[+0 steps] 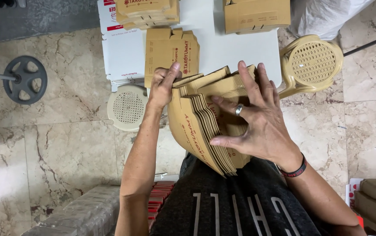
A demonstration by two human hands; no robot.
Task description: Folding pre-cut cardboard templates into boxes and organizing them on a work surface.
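Seen from the head camera: marble floor (65, 144) below, white bench (240, 52) ahead carrying flat brown box stacks (170, 54), two beige plastic stools (312, 63) tucked at its near edge. Left hand (164, 85) clamped on the far end of a thick fanned stack of flat cardboard boxes (199, 126) propped against the lap, right hand (258, 120) spread flat over its face with fingers parting the sheets, apparently mid-sorting or counting. Likely needing a firm pinch to keep sheets from sliding; open bench space just beyond, stools crowding both sides.
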